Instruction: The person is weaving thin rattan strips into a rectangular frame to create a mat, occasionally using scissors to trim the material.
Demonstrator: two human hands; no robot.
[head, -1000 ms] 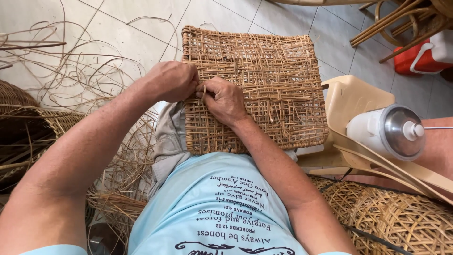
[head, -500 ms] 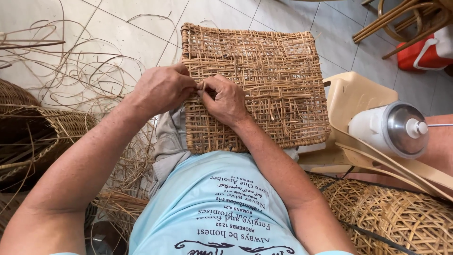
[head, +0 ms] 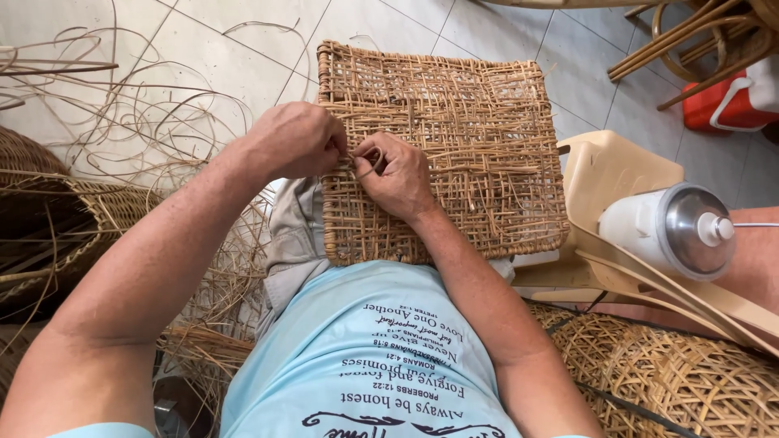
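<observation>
A square woven rattan panel (head: 471, 138) lies across my lap, its weave loose and uneven. My left hand (head: 296, 138) rests at the panel's left edge, fingers pinched on a thin rattan strand (head: 363, 165) at that edge. My right hand (head: 399, 174) lies on the panel just beside it, thumb and fingers closed on the same strand where it loops out of the weave. The two hands almost touch.
Loose rattan strips (head: 122, 122) sprawl over the tiled floor at left, beside a wicker basket (head: 73, 219). A white and metal flask (head: 669, 227) lies on a beige plastic chair (head: 617, 174) at right. More wickerwork (head: 682, 373) is lower right; a red container (head: 726, 101) upper right.
My left hand has slid slightly down and right along the panel's edge, closer to the right hand. The right hand has stayed in place working the strand.
</observation>
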